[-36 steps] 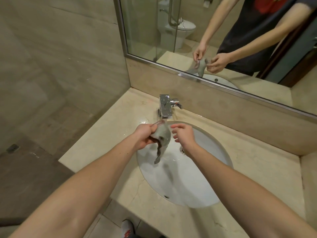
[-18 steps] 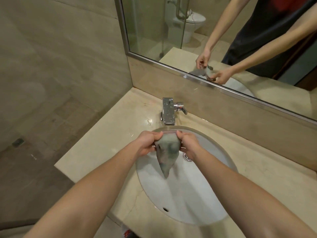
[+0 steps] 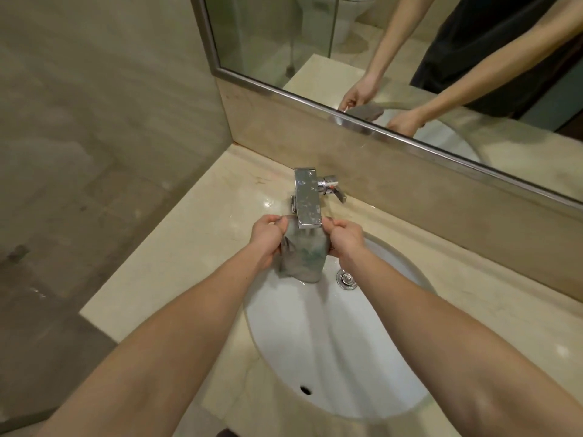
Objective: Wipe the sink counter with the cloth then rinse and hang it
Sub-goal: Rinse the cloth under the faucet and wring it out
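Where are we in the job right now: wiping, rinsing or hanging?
Rinsing. Both hands, left and right, hold the cloth spread under the faucet over the sink; water seems to run onto it. The counter shows wet spots, so wiping looks done. Hanging is left.

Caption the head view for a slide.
Both hands, left and right, hold a cloth under the faucet over the sink.

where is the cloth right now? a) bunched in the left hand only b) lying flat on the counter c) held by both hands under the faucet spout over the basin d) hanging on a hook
c: the left hand and right hand each pinch an upper corner of the cloth, which hangs just below the faucet spout over the sink basin.
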